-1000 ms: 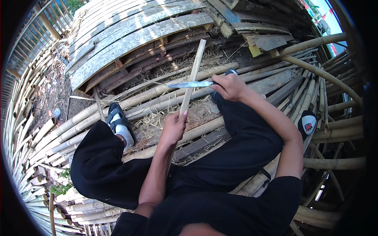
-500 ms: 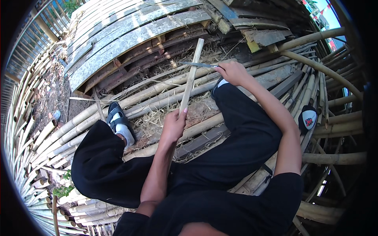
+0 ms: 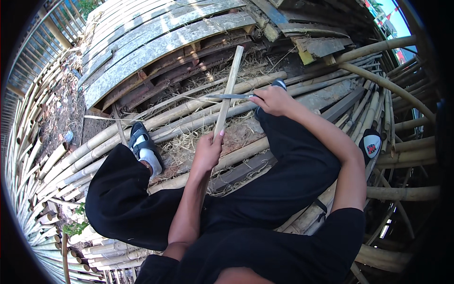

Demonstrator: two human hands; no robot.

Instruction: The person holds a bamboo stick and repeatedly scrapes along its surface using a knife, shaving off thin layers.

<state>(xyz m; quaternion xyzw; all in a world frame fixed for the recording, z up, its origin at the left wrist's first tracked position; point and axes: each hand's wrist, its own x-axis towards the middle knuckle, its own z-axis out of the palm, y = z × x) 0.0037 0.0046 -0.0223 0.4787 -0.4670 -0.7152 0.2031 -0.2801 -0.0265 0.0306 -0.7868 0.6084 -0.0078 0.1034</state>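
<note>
Knife [image 3: 231, 96] crosses a pale bamboo strip [image 3: 231, 78] lower down than half a second ago, nearer the left hand [image 3: 208, 150], which suggests repeated shaving passes; whether this stroke cuts is too small to tell. The right hand [image 3: 274, 101] grips the handle, while the left clasps the strip below the blade, its far end angled up toward the pallet [image 3: 179, 40]. The blade's tip has open room leftward above the bamboo poles [image 3: 184, 110]; the right sandal [image 3: 280, 84] sits close beside the knife hand.

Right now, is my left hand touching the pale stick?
Touching: the head view shows the left hand closed around the pale stick near its lower end.
</note>
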